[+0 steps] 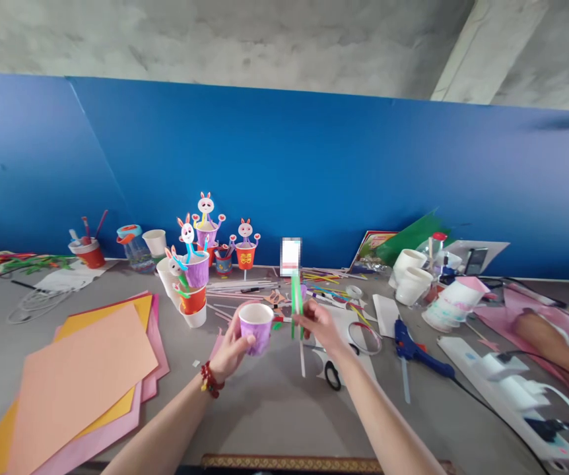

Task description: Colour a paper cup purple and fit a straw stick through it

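My left hand [231, 349] is closed round a purple paper cup [256, 326], held upright above the grey table [274, 402]. A red bead bracelet sits on that wrist. My right hand [318, 323] pinches a green and white stick [296, 300] that stands upright, topped by a small white paper figure [291, 256]. The stick is just right of the cup and apart from it.
Sheets of orange, yellow and pink paper [81, 376] lie at the left. Finished bunny cups [196, 264] stand behind. Black scissors [333, 376], a blue glue gun [413, 346], a white power strip [507, 389], white cups [410, 274] and another person's arm [552, 343] are at the right.
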{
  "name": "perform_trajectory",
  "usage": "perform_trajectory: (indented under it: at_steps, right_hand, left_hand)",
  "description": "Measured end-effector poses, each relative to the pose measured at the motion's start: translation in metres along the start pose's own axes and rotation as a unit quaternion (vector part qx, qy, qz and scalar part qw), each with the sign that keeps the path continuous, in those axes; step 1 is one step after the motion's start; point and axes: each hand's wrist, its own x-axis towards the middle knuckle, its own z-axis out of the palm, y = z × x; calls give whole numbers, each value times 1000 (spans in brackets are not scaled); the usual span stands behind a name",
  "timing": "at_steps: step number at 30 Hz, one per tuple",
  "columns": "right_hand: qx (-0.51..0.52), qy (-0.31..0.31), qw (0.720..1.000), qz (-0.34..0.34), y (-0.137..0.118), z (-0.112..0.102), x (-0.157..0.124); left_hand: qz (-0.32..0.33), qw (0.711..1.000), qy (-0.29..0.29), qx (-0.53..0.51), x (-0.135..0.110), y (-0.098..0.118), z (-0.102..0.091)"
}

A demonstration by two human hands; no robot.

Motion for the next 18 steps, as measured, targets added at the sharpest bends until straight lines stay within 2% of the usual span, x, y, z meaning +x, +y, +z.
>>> perform_trajectory:
  at_steps: [3, 5, 8, 12, 18]
  right_hand:
    - [71, 69, 994, -55, -24, -21, -5]
    - [177, 116, 970, -118, -39, -30, -12]
    - [239, 143, 941, -190, -57, -34, -24]
    - [202, 115, 931, -281, -67, -21, -32]
    - [69, 81, 941, -323, -53, -1, -33]
  left_hand:
    - [-1, 993, -67, 100, -5, -2, 2]
    - [16, 982, -115, 149, -7, -3, 2]
    - [53, 962, -170, 206, -5, -2, 2]
    - [64, 953, -204, 217, -2, 0, 3]
    - [27, 960, -191, 204, -7, -8, -2]
